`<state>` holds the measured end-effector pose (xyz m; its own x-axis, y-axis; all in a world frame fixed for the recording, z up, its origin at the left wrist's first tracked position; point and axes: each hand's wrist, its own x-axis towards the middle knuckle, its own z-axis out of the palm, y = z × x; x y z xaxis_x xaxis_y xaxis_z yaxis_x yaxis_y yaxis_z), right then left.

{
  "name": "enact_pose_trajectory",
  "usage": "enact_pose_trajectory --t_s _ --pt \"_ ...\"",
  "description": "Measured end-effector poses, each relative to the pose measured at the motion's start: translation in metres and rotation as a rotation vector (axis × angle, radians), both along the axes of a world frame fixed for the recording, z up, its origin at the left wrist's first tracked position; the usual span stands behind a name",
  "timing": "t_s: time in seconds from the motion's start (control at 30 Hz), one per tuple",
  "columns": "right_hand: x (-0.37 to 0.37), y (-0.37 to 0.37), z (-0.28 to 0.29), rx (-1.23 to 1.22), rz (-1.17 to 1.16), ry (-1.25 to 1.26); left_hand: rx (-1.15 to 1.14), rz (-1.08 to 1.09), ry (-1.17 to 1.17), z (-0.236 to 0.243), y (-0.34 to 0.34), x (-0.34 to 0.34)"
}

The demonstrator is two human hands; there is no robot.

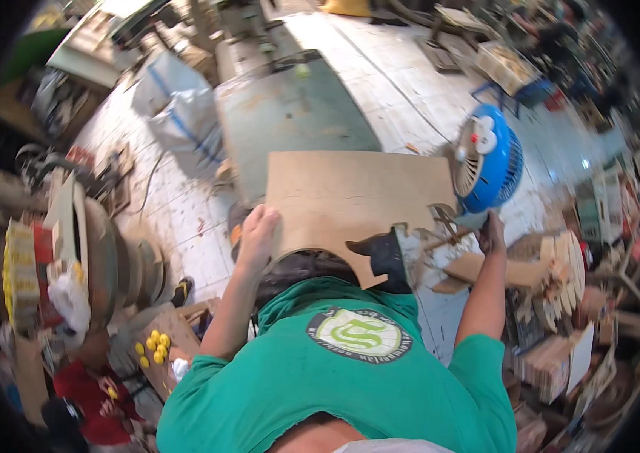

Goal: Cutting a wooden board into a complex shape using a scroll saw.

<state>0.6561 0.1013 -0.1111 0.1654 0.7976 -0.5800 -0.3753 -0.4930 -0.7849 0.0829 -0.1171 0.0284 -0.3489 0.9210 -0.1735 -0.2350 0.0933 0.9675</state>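
Note:
A tan sheet of thin wooden board [358,189], with curved cut-outs along its near edge and faint pencilled lines, lies across my lap and the near end of a grey-green worktable [297,106]. My left hand [260,234] is closed on the board's left edge, thumb on top. To the right stands a blue fan [490,162] with a cartoon face on its grille. At the foot of this fan is my right hand [492,232], its fingers curled against the base and partly hidden. Thin curved offcuts [444,226] project beside the board's right near corner.
A white sack [180,113] stands left of the worktable. Stacked wood pieces [554,275] crowd the right side. Several yellow round pieces [155,347] lie at the lower left, near a person in red [90,400]. Another person [561,38] sits at the far right.

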Motion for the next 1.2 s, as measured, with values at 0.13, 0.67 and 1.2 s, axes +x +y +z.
enact_pose_trajectory --t_s 0.13,0.67,1.2 --pt "-0.035 -0.007 -0.003 -0.056 -0.061 -0.117 0.008 0.045 -0.081 -0.002 -0.011 -0.014" --pt "-0.131 0.005 -0.018 -0.075 -0.534 -0.016 0.001 0.01 -0.1 0.017 -0.042 -0.048" --pt "-0.114 -0.027 -0.025 -0.028 -0.198 0.11 0.03 -0.067 -0.063 0.003 -0.051 -0.047"
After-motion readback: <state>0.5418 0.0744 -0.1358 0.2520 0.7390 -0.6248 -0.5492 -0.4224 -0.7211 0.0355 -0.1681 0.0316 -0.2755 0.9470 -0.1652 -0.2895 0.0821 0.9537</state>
